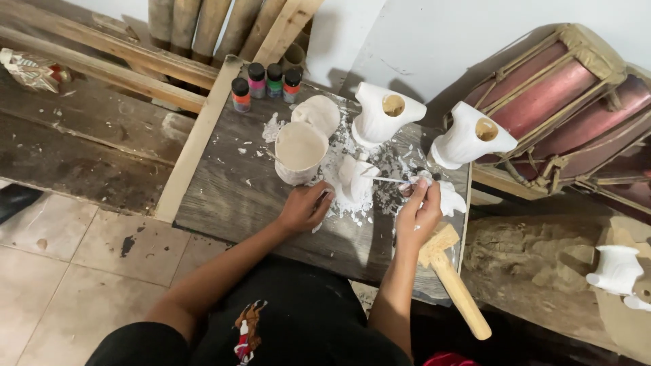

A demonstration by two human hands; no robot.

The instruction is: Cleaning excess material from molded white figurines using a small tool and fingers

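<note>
Head view, person seated at a dark wooden board point(230, 203) used as a work surface. Left hand point(305, 207) rests on the board, fingers curled against the base of a small white plaster figure point(355, 179); whether it truly grips the figure, cannot tell. Right hand point(418, 213) is closed around a thin tool point(390, 179), its tip touching the figure's upper side. The figure stands near the board's middle, between both hands, in a scatter of white plaster chips point(380, 163).

Counts: four small paint bottles point(266, 83) with black caps in a row at the board's far edge. Two white plaster vases: one point(384, 115) behind the figure, one point(469, 135) further right at the board's edge. Two beige round moulds: one cup-like point(299, 151) just left of the figure, one point(317, 113) behind it. One wooden mallet point(452, 278) lies at the board's right edge, just below the right hand. One more white casting point(616, 270) sits well apart at far right. One reddish drum point(569, 102) leans against the wall.
</note>
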